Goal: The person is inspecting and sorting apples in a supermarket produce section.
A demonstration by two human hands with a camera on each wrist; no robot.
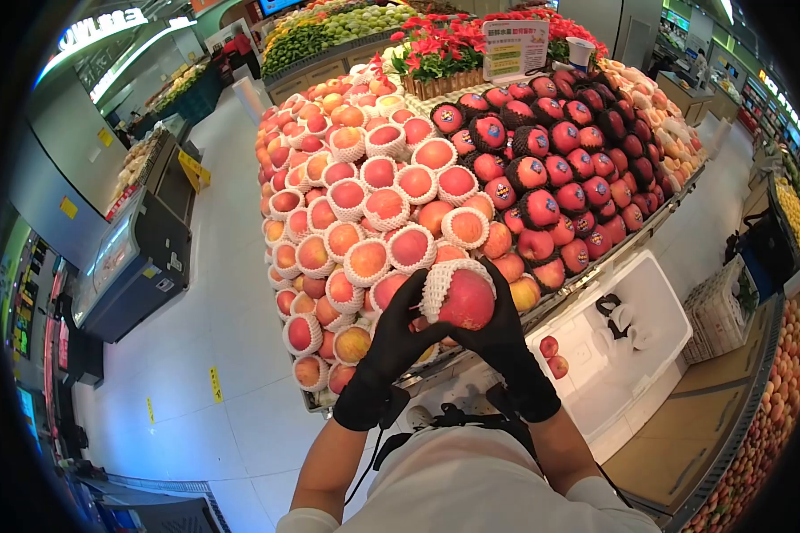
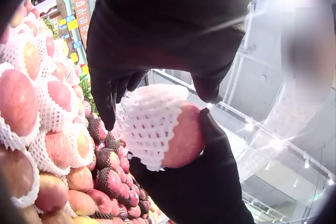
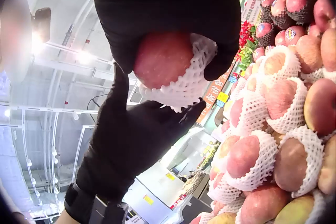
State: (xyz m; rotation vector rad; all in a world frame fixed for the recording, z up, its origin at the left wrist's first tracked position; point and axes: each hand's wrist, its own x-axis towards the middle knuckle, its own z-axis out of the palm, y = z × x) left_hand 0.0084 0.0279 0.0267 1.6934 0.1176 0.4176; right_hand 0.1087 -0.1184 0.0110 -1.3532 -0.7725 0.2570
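Note:
Both hands wear black gloves and hold one red apple [image 1: 467, 299] above the front of the fruit pile. A white foam net [image 1: 437, 286] covers the apple's left side in the head view. The left hand [image 1: 398, 333] curls round the netted side, and the right hand [image 1: 505, 330] grips the bare red side. In the left wrist view the net [image 2: 149, 124] wraps part of the apple [image 2: 186, 137] between the two hands. The right wrist view shows the bare red skin [image 3: 164, 60] beside the net [image 3: 184, 85].
Netted apples [image 1: 387, 206] fill the display's left part; dark red apples in black nets [image 1: 540, 208] fill its right. A white bin [image 1: 644, 298] at the right holds two apples [image 1: 557, 366] and loose nets. A sign [image 1: 516, 49] and red flowers [image 1: 440, 44] stand behind.

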